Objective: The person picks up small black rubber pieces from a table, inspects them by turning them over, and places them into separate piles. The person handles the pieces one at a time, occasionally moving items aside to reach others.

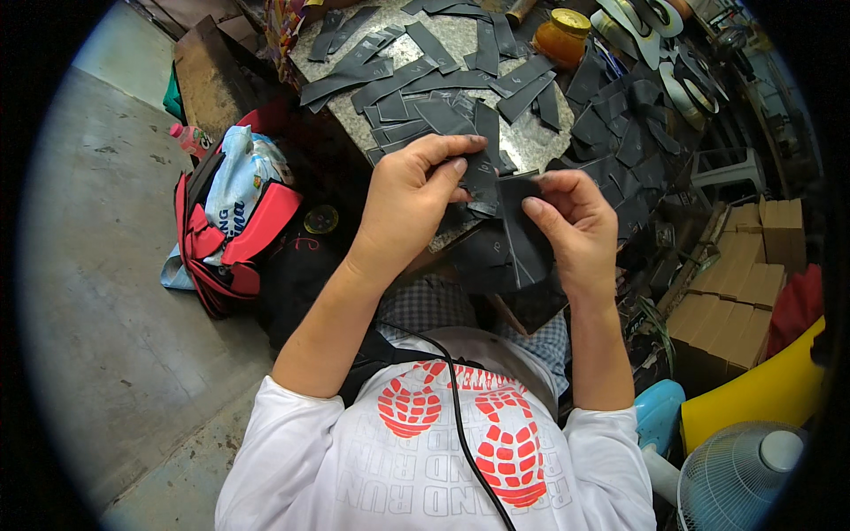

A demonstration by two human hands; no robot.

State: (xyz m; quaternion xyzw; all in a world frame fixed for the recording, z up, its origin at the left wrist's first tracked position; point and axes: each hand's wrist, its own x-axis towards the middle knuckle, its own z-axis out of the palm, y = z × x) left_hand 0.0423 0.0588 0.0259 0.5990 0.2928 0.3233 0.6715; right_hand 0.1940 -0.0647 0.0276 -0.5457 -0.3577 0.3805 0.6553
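Observation:
My left hand [412,195] is closed, thumb against forefinger, on a black leather-like piece [481,180] with a pale handwritten mark. Beside it my right hand [580,221] pinches the upper edge of another black leather-like piece [529,234], which hangs down over my lap. The two pieces meet or overlap between my hands; which one lies in front is hard to tell. Just beyond, many flat black strips [443,80] lie scattered and overlapping on a speckled stone tabletop [536,146]. Several of them carry light marks.
An orange-brown jar [562,40] stands at the table's far right, near pale shoe-sole shapes [651,31]. More black pieces [620,124] are heaped on the right, above brown cardboard boxes [730,283] and a white fan [744,478]. Left are a red bag [266,226] and a pink-capped bottle [189,137].

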